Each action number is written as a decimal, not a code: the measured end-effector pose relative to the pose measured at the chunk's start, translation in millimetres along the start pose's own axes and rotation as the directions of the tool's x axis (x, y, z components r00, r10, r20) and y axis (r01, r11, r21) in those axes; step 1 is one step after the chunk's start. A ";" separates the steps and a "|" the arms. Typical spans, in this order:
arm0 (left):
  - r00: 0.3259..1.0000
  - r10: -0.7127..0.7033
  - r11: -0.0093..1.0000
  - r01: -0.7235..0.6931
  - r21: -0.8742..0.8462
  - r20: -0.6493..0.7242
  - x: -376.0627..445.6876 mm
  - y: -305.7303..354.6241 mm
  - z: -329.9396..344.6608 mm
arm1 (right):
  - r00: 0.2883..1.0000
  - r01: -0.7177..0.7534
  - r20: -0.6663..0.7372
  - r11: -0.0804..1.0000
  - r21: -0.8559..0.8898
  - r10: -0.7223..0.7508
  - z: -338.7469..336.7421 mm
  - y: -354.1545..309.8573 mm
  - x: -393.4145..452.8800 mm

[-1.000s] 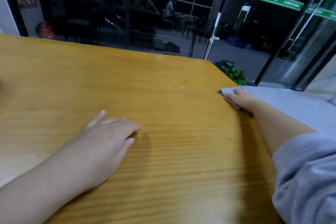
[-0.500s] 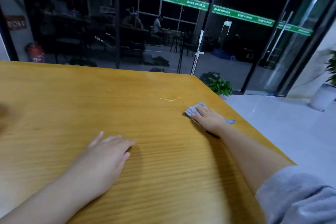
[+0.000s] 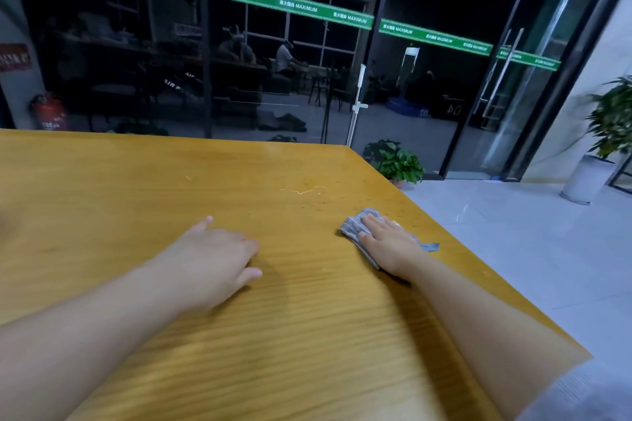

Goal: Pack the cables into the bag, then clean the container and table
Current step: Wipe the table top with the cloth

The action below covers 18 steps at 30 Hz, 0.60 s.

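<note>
You're pressing flat right hand (image 3: pixel 390 243) on crumpled grey cloth (image 3: pixel 355 227) near right edge of yellow wooden table (image 3: pixel 307 335); left hand (image 3: pixel 212 256) resting open, empty. No cables visible; wiping seemingly last.

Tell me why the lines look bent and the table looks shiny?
Head view: the wide-angle lens bows the green strip and door frames; ceiling light leaves a pale glare on the far part of the wooden table; soft shadows lie beside the left hand and the right hand pressing the grey cloth; the near wood grain is slightly blurred.
</note>
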<state>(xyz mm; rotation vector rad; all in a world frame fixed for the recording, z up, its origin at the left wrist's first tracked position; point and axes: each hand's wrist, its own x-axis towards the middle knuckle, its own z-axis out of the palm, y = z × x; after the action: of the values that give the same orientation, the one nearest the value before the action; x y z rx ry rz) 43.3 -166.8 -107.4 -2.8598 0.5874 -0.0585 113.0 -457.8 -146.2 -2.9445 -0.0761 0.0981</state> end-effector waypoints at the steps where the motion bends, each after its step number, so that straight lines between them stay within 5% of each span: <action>1: 1.000 -0.012 1.000 0.013 0.008 -0.015 5.9 1.3 1.6 | 0.999 -0.036 -0.011 0.999 0.004 0.036 -0.5 5.9 4.3; 7: 0.994 -0.060 0.997 0.055 -0.060 -0.087 34.0 -5.3 10.9 | 0.982 -0.178 -0.058 0.984 0.006 0.178 -1.3 39.1 43.8; 11: 0.977 -0.030 0.999 0.033 0.012 -0.211 42.7 -8.1 13.4 | 0.973 -0.214 -0.077 0.976 0.027 0.216 -8.1 47.4 59.8; 18: 0.973 0.028 0.996 -0.008 0.085 -0.227 57.1 -6.3 16.1 | 0.953 -0.266 -0.132 0.961 0.072 0.273 -10.3 58.7 96.2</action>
<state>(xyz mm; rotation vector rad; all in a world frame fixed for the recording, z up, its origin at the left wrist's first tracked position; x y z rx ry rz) 99.6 -180.3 -122.0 -2.7848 0.6373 -0.4042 212.2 -511.8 -153.5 -2.8802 0.3450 -0.0689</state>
